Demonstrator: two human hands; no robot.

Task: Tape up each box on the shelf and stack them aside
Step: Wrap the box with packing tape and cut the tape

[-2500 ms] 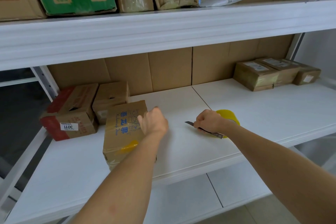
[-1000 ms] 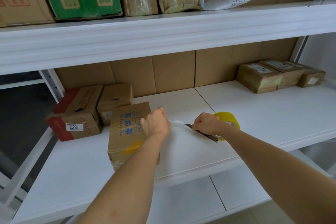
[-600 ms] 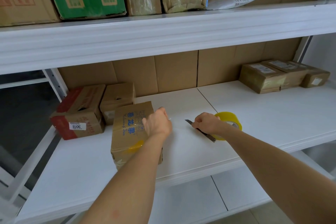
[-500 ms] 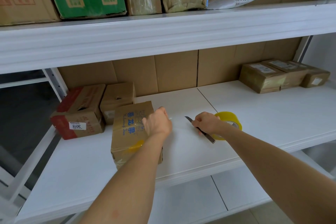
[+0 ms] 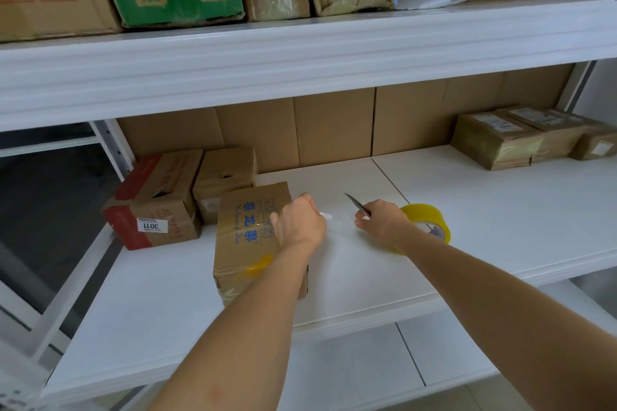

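While tape was pinched by the left hand [image 5: 298, 227], a knife [image 5: 358, 204] was gripped by the right hand [image 5: 380, 222]; the box [image 5: 248, 233] was partly taped, two boxes [image 5: 187, 190] left.

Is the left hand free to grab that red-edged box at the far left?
Probably not at once: the left hand grips the tape strip by the box with blue print. The shelf between it and the red-edged box looks open.
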